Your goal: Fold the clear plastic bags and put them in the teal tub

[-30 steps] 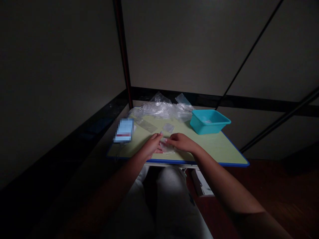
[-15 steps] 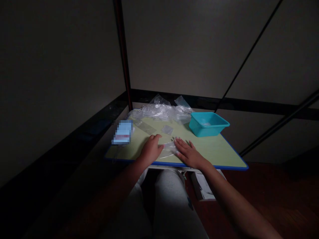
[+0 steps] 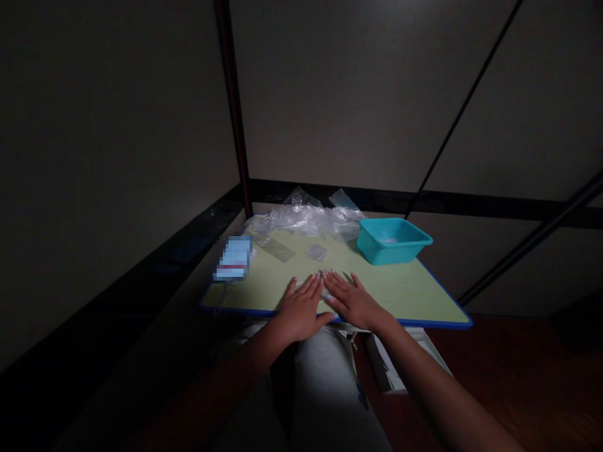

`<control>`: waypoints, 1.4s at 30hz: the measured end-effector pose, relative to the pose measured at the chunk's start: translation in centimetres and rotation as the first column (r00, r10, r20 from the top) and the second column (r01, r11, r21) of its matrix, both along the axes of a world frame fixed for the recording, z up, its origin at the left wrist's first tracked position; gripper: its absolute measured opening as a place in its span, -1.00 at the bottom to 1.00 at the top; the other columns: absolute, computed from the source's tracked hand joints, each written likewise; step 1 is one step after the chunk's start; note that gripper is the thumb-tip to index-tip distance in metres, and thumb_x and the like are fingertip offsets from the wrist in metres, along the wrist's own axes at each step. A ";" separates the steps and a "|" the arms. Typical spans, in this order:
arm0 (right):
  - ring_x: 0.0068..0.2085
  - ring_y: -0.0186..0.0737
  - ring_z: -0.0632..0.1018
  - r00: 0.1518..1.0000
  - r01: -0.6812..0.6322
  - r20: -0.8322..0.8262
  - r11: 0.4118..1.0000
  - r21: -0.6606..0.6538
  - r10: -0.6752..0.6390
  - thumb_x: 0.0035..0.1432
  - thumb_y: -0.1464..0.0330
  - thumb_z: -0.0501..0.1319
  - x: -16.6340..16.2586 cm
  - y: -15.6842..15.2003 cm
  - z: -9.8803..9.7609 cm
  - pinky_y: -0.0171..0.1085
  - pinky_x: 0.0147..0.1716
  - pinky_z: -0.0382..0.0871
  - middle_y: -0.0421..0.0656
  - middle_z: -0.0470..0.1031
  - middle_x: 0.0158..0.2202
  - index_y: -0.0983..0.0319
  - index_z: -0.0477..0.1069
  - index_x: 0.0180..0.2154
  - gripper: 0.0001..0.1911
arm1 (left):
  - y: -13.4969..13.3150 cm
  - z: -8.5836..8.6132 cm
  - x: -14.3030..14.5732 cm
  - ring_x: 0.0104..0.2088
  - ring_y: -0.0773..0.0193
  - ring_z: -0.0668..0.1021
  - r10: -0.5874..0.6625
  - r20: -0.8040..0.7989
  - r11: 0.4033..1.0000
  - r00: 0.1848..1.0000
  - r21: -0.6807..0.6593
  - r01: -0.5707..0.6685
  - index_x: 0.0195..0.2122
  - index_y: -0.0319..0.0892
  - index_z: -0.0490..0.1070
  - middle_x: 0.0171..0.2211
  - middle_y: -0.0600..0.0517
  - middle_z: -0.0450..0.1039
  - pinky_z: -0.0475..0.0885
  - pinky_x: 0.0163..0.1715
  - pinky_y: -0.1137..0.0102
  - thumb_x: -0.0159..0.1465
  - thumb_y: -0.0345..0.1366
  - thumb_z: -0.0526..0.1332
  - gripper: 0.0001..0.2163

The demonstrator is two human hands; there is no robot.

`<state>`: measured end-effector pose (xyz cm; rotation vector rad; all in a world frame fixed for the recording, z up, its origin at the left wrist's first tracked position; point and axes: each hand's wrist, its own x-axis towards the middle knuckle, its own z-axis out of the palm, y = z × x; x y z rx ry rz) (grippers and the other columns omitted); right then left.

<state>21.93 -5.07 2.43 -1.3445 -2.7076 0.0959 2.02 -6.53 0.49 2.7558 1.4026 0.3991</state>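
Observation:
Both palms face down near the front edge of a pale green table point(image 3: 391, 292) with a blue rim. My left hand point(image 3: 301, 309) lies with its fingers stretched out over a clear plastic bag point(image 3: 324, 306), and its thumb points right. My right hand point(image 3: 352, 301) rests flat on the bag's right side, fingers spread. Their fingertips nearly meet in the middle. Most of the bag is hidden beneath the hands. Just beyond the fingertips is a small folded piece of clear plastic point(image 3: 316, 252). A flat clear bag point(image 3: 277, 248) lies to its left.
A heap of crumpled clear plastic bags point(image 3: 301, 220) covers the table's back. At the right stands a turquoise basin point(image 3: 393, 251) with some clear plastic inside. A blurred-out light blue object point(image 3: 234, 258) is at the left edge. Walls close in behind and left; a white box point(image 3: 389, 370) sits below.
My left hand has gone from gripping the bag's left edge to lying flat on it, fingers extended. My right hand stays flat in nearly the same place. The view has tilted slightly up.

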 end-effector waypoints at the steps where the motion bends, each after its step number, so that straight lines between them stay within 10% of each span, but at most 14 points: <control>1: 0.32 -0.17 -0.08 1.000 0.005 0.004 1.000 -0.008 -0.005 0.32 0.10 -0.26 -0.1 0.0 0.0 0.10 0.23 -0.31 -0.14 -0.11 0.32 0.13 -0.18 0.30 -0.42 | 0.0 0.0 -0.1 0.31 0.11 -0.03 -0.005 -0.006 1.000 1.000 0.000 0.005 0.30 -0.27 -0.08 0.31 -0.14 -0.13 -0.21 0.24 0.01 0.27 0.17 -0.17 -0.28; 9: 0.33 -0.10 -0.16 0.940 0.341 -0.012 0.938 0.062 -0.341 0.30 0.11 -0.24 0.7 0.9 -0.6 0.18 0.20 -0.23 -0.04 -0.19 0.33 0.27 -0.22 0.31 -0.36 | 0.1 0.7 -0.2 0.31 0.04 -0.05 -0.018 -0.016 1.000 1.000 -0.010 0.018 0.29 -0.02 -0.05 0.32 -0.14 -0.13 -0.14 0.18 -0.10 0.22 0.22 -0.10 -0.31; 16: 0.31 -0.21 -0.02 0.996 0.083 -0.022 0.997 -0.007 -0.083 0.29 0.05 -0.23 0.5 -0.1 -0.3 0.05 0.22 -0.14 -0.13 -0.08 0.32 0.16 -0.13 0.30 -0.37 | -0.1 0.7 0.2 0.31 0.00 -0.05 -0.014 -0.037 1.000 0.999 0.006 0.014 0.29 -0.06 -0.04 0.31 -0.20 -0.10 -0.17 0.18 -0.10 0.14 0.26 0.00 -0.23; 42: 0.32 -0.15 -0.10 0.961 0.275 -0.029 0.962 0.001 -0.275 0.30 0.10 -0.28 0.1 -0.5 -0.4 0.16 0.19 -0.13 -0.11 -0.17 0.33 0.20 -0.17 0.30 -0.38 | 3.3 1.2 1.8 0.30 0.16 0.01 0.022 -0.055 0.997 0.998 -0.071 -0.026 0.29 -0.17 -0.07 0.31 -0.07 -0.09 -0.11 0.22 -0.02 0.35 0.04 -0.31 -0.41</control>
